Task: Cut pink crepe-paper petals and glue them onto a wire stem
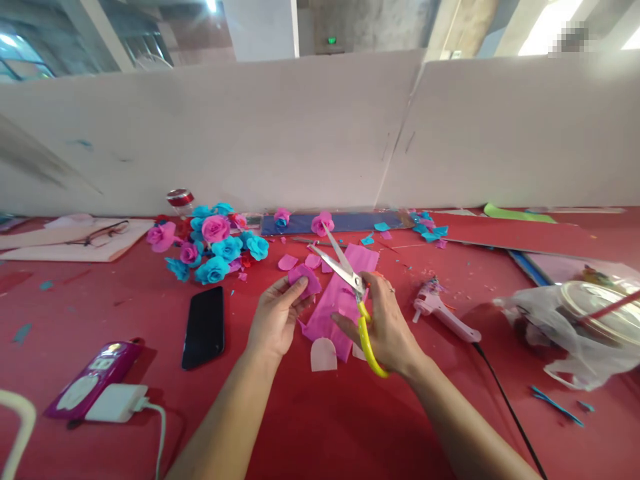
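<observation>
Between the thumb and fingers of my left hand (pixel 277 313) is a pink paper petal (pixel 306 283). My right hand (pixel 385 323) grips yellow-handled scissors (pixel 356 281), whose blades are spread apart and point up and to the left. Beneath the scissors lies a strip of pink crepe paper (pixel 327 320). Loose pink petals (pixel 288 262) rest just beyond my left hand. Close to the strip's near end is a pale rounded paper template (pixel 324 355); another pale piece is partly covered by my right hand.
Pink and blue paper flowers (pixel 215 243) are bunched at the back left. A black phone (pixel 204 328) and a purple power strip (pixel 95 380) with a white charger lie left. To the right are a corded glue gun (pixel 445 312) and a plastic bag with a bowl (pixel 595 320).
</observation>
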Tool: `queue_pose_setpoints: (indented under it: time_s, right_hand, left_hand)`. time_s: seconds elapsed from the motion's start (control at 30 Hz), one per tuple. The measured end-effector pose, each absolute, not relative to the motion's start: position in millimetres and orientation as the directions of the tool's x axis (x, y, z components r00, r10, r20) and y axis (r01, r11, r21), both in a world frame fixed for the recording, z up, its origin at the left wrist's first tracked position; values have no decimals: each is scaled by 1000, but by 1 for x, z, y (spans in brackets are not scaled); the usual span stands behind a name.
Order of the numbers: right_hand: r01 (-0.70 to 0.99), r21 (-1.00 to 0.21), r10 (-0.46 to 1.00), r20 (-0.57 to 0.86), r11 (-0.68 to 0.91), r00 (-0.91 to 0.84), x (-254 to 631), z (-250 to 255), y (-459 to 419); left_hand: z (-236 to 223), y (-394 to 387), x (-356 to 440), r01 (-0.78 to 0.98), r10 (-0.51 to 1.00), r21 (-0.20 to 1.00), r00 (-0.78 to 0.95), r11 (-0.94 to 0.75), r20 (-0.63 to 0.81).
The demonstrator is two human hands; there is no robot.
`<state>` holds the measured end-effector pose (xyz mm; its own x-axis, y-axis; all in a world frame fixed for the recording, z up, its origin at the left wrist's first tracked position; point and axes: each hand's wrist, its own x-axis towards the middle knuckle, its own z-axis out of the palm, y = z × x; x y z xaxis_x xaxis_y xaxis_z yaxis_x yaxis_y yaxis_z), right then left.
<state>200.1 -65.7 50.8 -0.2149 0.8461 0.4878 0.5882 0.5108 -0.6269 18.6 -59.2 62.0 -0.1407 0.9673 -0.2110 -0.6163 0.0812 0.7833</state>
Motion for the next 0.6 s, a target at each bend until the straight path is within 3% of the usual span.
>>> queue_pose_setpoints:
  time_s: [0.07, 0.2, 0.6]
  right_hand:
    - [625, -550, 821, 487, 554, -299, 201, 50, -66]
    - [657, -511, 822, 461, 554, -334, 197, 45, -67]
    - [623, -588, 853, 421, 516, -309, 193, 44, -68]
  left_hand:
    - [65, -59, 14, -642, 969, 765, -156, 49, -193]
    - [67, -60, 9, -685, 977, 728, -152, 3, -148]
    - [69, -64, 12, -616, 992, 788, -82, 24, -95]
